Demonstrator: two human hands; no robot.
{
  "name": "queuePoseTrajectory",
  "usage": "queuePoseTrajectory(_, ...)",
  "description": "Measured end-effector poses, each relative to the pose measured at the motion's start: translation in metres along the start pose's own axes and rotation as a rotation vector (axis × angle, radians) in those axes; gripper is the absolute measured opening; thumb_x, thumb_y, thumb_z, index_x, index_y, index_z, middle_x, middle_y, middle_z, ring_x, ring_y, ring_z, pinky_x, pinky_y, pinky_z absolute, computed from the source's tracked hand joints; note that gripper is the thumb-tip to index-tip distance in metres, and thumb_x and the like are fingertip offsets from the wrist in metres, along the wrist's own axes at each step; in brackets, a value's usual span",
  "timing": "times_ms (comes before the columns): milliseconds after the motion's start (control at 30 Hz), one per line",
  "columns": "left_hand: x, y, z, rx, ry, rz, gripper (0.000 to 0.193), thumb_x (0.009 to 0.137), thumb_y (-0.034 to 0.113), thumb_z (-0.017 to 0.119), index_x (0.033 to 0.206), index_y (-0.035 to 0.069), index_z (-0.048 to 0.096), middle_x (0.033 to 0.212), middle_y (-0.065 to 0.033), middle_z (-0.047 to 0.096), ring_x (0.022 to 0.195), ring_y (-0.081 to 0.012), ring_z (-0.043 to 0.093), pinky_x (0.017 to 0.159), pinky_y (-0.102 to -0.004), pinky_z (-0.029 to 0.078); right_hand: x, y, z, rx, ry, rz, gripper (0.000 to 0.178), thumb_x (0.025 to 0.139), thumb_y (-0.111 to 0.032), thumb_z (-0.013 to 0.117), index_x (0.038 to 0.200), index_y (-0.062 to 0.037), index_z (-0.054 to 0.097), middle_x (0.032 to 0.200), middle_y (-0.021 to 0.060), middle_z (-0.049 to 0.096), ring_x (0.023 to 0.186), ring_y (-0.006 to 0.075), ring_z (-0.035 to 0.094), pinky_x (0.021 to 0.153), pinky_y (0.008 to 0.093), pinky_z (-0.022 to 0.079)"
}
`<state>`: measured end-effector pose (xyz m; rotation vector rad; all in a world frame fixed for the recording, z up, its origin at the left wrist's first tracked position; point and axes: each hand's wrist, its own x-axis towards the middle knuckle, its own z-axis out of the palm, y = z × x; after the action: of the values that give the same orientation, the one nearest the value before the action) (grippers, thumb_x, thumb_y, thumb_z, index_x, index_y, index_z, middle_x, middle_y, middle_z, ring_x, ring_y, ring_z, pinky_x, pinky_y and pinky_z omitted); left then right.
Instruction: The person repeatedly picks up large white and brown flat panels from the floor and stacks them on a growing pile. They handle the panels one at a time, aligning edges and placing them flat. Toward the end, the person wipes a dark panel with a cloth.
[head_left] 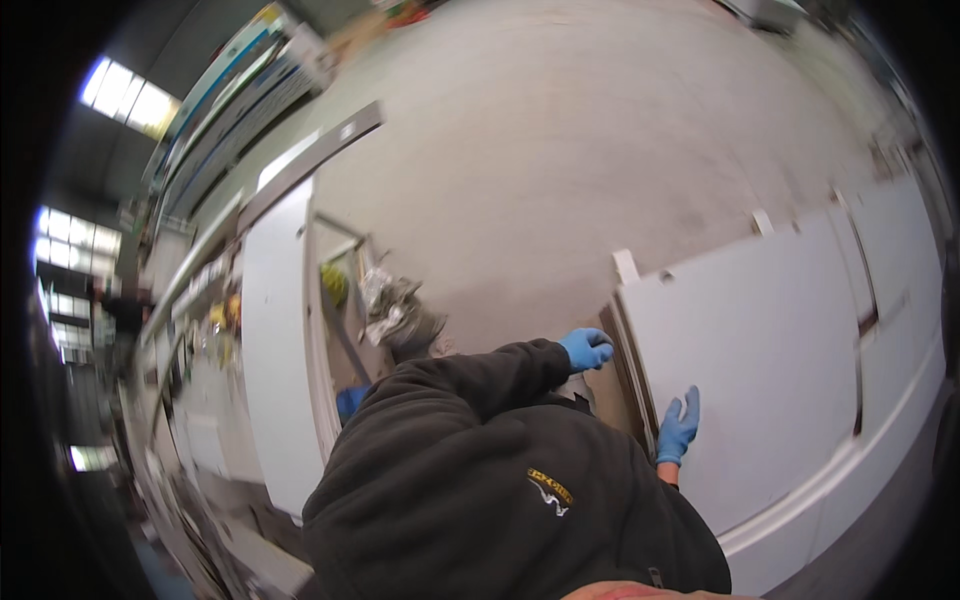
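Observation:
My left hand (587,350) wears a blue glove and reaches across in front of my dark jacket, just off the end of a large white panel (750,370). Its fingers are curled in, and whatever they may hold is hidden. Also in a blue glove, my right hand (680,428) is over the panel's near left part with its fingers stretched out and nothing in them. Whether it touches the panel I cannot tell. A brown-edged gap (630,375) runs along the panel's left end, close to both hands.
To the left stands a long white-topped bench (280,330) with a dark metal bar (310,165) at its far end. Crumpled wrapping (395,310) fills a bin beside it. Grey concrete floor (540,150) stretches beyond. More white panels (890,240) lie to the right.

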<state>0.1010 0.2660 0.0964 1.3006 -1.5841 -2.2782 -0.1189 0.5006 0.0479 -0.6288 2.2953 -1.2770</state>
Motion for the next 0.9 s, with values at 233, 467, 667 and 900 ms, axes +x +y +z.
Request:
queuePoseTrajectory(233, -0.102, -0.097, -0.194, -0.35, 0.678, -0.04, 0.025, 0.1, 0.025, 0.061, 0.113, 0.004, 0.066, 0.093, -0.0059, 0.069, 0.073, -0.0139, 0.066, 0.061, -0.0275, 0.052, 0.071, -0.136, 0.167, -0.147, -0.63, -0.226, 0.042, 0.098, -0.018, 0.062, 0.134, 0.0052, 0.061, 0.131, 0.0198, 0.067, 0.123, 0.0296, 0.064, 0.107, 0.0374, 0.048)
queuePoseTrajectory(467, -0.231, -0.214, -0.259, -1.361, 0.701, 0.266, 0.038, 0.103, 0.047, 0.056, 0.103, 0.009, 0.057, 0.09, -0.0022, 0.061, 0.071, -0.0155, 0.06, 0.061, -0.0274, 0.05, 0.06, -0.196, 0.275, -0.331, -1.12, -0.27, 0.042, 0.097, -0.022, 0.063, 0.13, 0.0035, 0.065, 0.13, 0.0202, 0.068, 0.122, 0.0284, 0.065, 0.105, 0.037, 0.049)
queuePoseTrajectory(667, -0.326, -0.22, -0.288, -1.812, 1.46, 0.427, 0.1, 0.089, 0.078, 0.055, 0.148, -0.002, 0.041, 0.148, -0.0206, 0.05, 0.127, -0.0327, 0.055, 0.103, -0.0387, 0.052, 0.053, -0.258, 0.375, -0.583, -1.283, -0.478, 0.044, 0.096, -0.03, 0.064, 0.128, 0.0001, 0.067, 0.127, 0.0207, 0.07, 0.12, 0.0313, 0.067, 0.104, 0.0391, 0.05)
queuePoseTrajectory(900, -0.397, -0.258, -0.323, -2.068, 1.741, 0.557, 0.119, 0.076, 0.089, 0.058, 0.142, -0.009, 0.044, 0.141, -0.018, 0.057, 0.123, -0.0287, 0.06, 0.094, -0.0324, 0.058, -0.017, -0.346, 0.555, -0.55, -1.443, -0.767, 0.045, 0.097, -0.032, 0.064, 0.128, 0.0009, 0.067, 0.126, 0.0202, 0.071, 0.118, 0.0307, 0.068, 0.102, 0.039, 0.051)
